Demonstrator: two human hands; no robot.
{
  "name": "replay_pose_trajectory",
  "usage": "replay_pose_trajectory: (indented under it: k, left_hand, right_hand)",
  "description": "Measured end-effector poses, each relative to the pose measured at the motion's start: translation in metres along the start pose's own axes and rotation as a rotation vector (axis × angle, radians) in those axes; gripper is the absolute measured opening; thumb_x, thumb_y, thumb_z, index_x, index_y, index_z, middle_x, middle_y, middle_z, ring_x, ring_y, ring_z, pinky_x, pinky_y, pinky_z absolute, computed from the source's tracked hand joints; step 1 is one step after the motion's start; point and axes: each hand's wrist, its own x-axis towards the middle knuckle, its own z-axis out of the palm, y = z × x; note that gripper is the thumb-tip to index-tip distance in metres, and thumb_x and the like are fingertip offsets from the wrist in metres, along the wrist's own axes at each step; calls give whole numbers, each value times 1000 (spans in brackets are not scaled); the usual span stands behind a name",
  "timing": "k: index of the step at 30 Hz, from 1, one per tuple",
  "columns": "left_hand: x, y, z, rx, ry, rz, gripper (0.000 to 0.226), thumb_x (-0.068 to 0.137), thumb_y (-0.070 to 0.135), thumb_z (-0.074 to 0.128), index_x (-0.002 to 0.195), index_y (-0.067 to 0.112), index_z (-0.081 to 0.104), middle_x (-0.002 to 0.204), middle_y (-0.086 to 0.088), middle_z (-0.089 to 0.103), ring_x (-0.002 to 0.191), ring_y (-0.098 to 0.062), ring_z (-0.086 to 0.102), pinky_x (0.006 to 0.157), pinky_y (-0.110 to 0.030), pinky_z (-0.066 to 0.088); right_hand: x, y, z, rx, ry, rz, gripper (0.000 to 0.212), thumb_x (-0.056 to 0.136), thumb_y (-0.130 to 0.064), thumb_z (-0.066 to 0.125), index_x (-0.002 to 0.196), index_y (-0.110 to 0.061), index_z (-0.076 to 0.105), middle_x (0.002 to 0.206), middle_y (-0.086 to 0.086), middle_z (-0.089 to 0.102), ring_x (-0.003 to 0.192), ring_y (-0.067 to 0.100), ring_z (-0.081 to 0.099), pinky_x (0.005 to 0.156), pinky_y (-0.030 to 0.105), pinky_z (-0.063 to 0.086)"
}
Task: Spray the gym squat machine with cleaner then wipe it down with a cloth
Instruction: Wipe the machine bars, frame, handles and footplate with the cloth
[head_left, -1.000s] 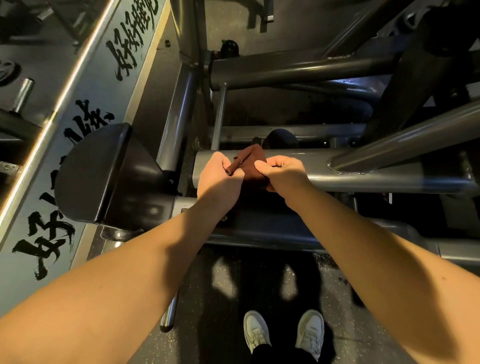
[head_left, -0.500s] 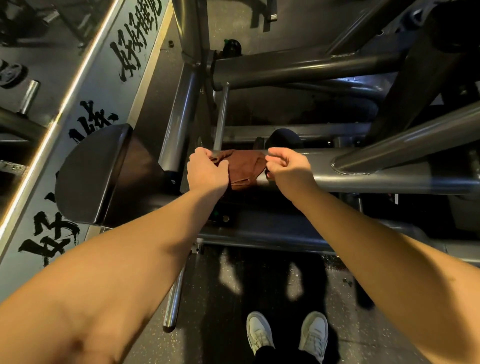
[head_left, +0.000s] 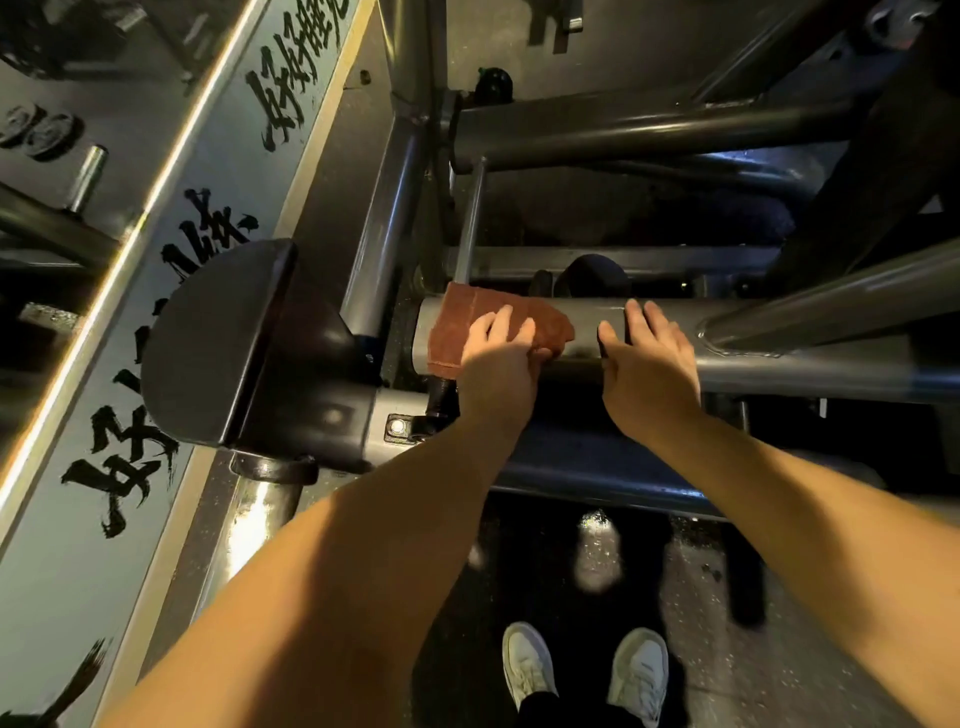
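Two hands on squat machine's grey crossbar (head_left: 805, 369). L hand (head_left: 498, 358), fingers straight, presses brown cloth (head_left: 467, 322) flat over bar's left end, near black pad (head_left: 218, 343). R hand (head_left: 649, 374), open w/ fingers spread, rests on bare bar just beside cloth.

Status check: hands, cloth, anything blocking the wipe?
Left hand flat on brown cloth, pressing it on left end of grey tube. Right hand open on bare tube, clear of cloth. Angled bar welded on further right.

cloth (head_left: 454, 325) 1 | hands 2 — left hand (head_left: 498, 366), right hand (head_left: 649, 374) | shoes (head_left: 527, 670) 2
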Motion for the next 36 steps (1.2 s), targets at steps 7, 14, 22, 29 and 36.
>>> replay_pose_trajectory:
  k: [7, 14, 22, 29, 36]
  left_hand:
    - [20, -69, -17, -42, -37, -375, 54, 110, 39, 40, 159, 17, 38, 171, -9, 17, 157, -27, 10, 126, -41, 9]
    - [16, -6, 3, -19, -50, 106, 45, 107, 27, 48, 152, 17, 49, 164, -12, 35, 147, -38, 38, 120, -56, 30]
    - [53, -90, -22, -76, -52, -26, 50, 104, 43, 38, 148, 24, 55, 154, -6, 50, 145, -29, 41, 124, -43, 24]
    - [58, -46, -22, -123, 0, 152, 36, 104, 33, 47, 131, 19, 67, 131, -5, 67, 124, -25, 56, 109, -37, 34]
    - [106, 40, -8, -40, -364, 138, 41, 111, 40, 33, 145, 25, 51, 143, -7, 58, 129, -32, 54, 107, -43, 41]
  right_hand:
    - [-2, 5, 0, -27, 10, -36, 52, 99, -17, 58, 150, -14, 50, 166, 19, 28, 156, 37, 19, 123, 55, 22]
    - [-2, 7, -10, -39, 2, -53, 58, 92, -12, 67, 149, -16, 53, 165, 18, 31, 154, 38, 25, 117, 56, 28]
    - [0, 17, -15, -49, -18, -95, 65, 86, -6, 72, 148, -18, 56, 162, 19, 37, 149, 40, 32, 109, 57, 36]
    - [8, 32, -39, -122, -49, -57, 42, 90, -14, 66, 133, -12, 68, 152, 13, 51, 136, 35, 45, 108, 50, 38]
    - [20, 47, -75, -456, -310, 163, 58, 92, -38, 59, 146, -17, 54, 152, 10, 49, 150, 37, 24, 128, 49, 2]
